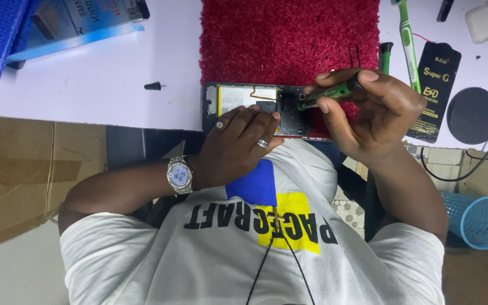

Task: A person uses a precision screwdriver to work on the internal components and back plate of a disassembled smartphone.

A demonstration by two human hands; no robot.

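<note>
Phone (255, 104) lies with back cover off, battery exposed. Left hand (238, 144) presses flat on it; right hand (368, 113) grips screwdriver (326, 95), tip at the frame. Reassembly not evident.

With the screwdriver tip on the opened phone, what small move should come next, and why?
Probably a slow turn of the green screwdriver in place, pressing straight down. Its tip already sits on the phone near the upper inside part, the right hand grips it with the fingertips, and the left hand lies flat on the phone, steadying it on the red mat.
</note>
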